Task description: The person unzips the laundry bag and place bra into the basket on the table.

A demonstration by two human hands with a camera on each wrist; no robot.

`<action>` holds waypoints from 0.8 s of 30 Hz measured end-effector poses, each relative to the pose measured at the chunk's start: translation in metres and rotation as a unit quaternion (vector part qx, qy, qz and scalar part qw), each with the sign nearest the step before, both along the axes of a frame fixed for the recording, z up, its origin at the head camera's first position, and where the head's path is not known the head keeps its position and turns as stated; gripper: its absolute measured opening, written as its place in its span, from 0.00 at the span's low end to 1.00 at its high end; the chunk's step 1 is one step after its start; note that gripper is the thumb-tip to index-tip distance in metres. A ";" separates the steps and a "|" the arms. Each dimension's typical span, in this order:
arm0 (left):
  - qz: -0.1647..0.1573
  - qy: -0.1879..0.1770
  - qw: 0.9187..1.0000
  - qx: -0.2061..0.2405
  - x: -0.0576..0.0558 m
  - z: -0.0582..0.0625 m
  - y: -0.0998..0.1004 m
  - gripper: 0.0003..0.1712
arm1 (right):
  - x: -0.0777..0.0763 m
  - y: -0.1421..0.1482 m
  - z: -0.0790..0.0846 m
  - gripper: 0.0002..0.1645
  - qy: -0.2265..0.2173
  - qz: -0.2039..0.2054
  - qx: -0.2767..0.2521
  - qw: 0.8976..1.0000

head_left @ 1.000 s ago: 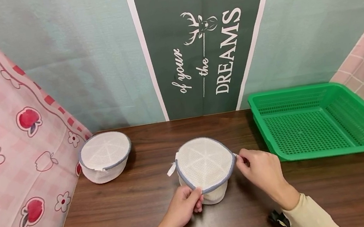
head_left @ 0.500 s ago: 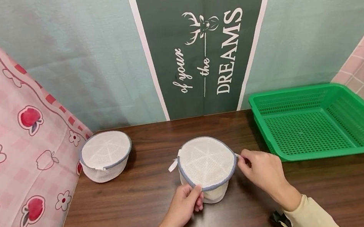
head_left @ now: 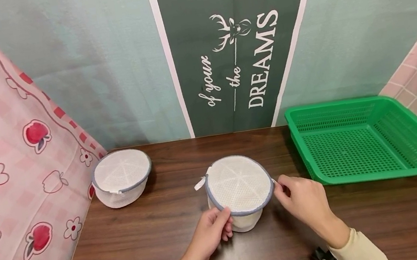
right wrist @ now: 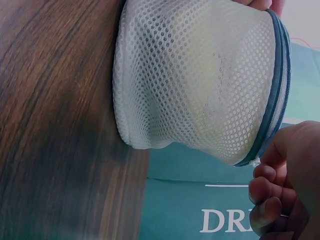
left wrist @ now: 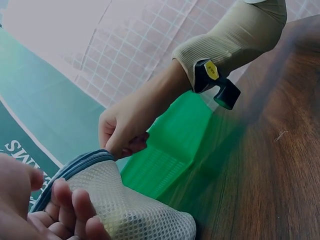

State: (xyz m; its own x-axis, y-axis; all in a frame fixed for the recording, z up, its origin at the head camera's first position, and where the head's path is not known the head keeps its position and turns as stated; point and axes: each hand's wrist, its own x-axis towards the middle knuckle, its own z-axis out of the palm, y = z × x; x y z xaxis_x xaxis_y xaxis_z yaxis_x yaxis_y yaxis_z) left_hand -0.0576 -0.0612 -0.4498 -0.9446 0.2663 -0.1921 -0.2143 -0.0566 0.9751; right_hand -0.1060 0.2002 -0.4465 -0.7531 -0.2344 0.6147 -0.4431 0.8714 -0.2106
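A white mesh laundry bag with a blue-grey zippered rim stands upright in the middle of the table, its mesh top covering the opening. My left hand pinches the near side of that rim between thumb and fingers. At the rim's right side, my right hand pinches the small zipper pull, mostly hidden by the fingertips. A white loop tag sticks out on the left of the rim. Something pale yellow shows faintly through the mesh wall in the right wrist view.
Another white mesh laundry bag stands at the back left, beside the pink patterned cloth. A green plastic basket sits at the back right. Behind the wooden table hangs a teal and dark-green cloth.
The rim of the held bag has become rounder at its right corner. My right hand has shifted slightly to the right and toward me, while my left hand keeps its pinch on the near rim.
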 end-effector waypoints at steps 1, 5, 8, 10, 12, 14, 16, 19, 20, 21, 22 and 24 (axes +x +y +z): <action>-0.007 0.000 1.000 -0.004 0.000 0.000 0.000 0.18 | 0.001 0.000 0.000 0.19 -0.001 0.000 -0.002 1.000; -0.027 0.003 1.000 -0.015 0.001 0.000 -0.001 0.14 | 0.002 -0.002 0.001 0.19 -0.005 -0.001 -0.006 1.000; -0.030 0.004 0.999 -0.015 0.001 0.000 -0.001 0.17 | 0.002 -0.002 0.002 0.19 -0.005 0.000 -0.008 1.000; -0.029 0.006 0.999 -0.016 0.000 0.000 -0.001 0.18 | 0.003 -0.003 0.002 0.19 -0.007 0.001 -0.010 1.000; -0.026 0.010 0.999 -0.019 0.000 0.000 -0.002 0.19 | 0.003 -0.002 0.002 0.19 -0.012 0.001 -0.012 1.000; -0.022 0.017 0.999 -0.024 0.000 0.000 -0.002 0.20 | 0.004 -0.002 0.002 0.20 -0.018 0.001 -0.014 1.000; -0.018 0.022 0.999 -0.027 -0.001 0.000 -0.003 0.21 | 0.004 -0.002 0.002 0.20 -0.024 0.001 -0.017 1.000; -0.016 0.032 0.999 -0.033 -0.002 0.000 -0.003 0.24 | 0.006 -0.003 0.002 0.21 -0.029 0.003 -0.021 0.999; -0.016 0.033 0.999 -0.033 -0.002 0.000 -0.003 0.25 | 0.006 -0.003 0.002 0.21 -0.029 0.005 -0.021 0.999; -0.015 0.033 0.999 -0.033 -0.002 0.000 -0.003 0.26 | 0.007 -0.003 0.002 0.20 -0.028 0.007 -0.021 0.999; -0.015 0.033 0.999 -0.034 -0.002 -0.001 -0.003 0.27 | 0.008 -0.003 0.003 0.20 -0.027 0.009 -0.022 0.999; -0.012 0.030 0.999 -0.035 -0.002 -0.001 -0.003 0.28 | 0.009 -0.004 0.003 0.20 -0.024 0.014 -0.022 0.999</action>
State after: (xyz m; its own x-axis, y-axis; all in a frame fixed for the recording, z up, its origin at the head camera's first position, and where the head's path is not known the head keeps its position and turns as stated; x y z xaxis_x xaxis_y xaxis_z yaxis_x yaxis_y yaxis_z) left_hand -0.0600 -0.0642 -0.4509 -0.9483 0.2774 -0.1544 -0.1561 0.0164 0.9876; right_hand -0.0971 0.1963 -0.4435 -0.7753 -0.2299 0.5883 -0.4563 0.8479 -0.2699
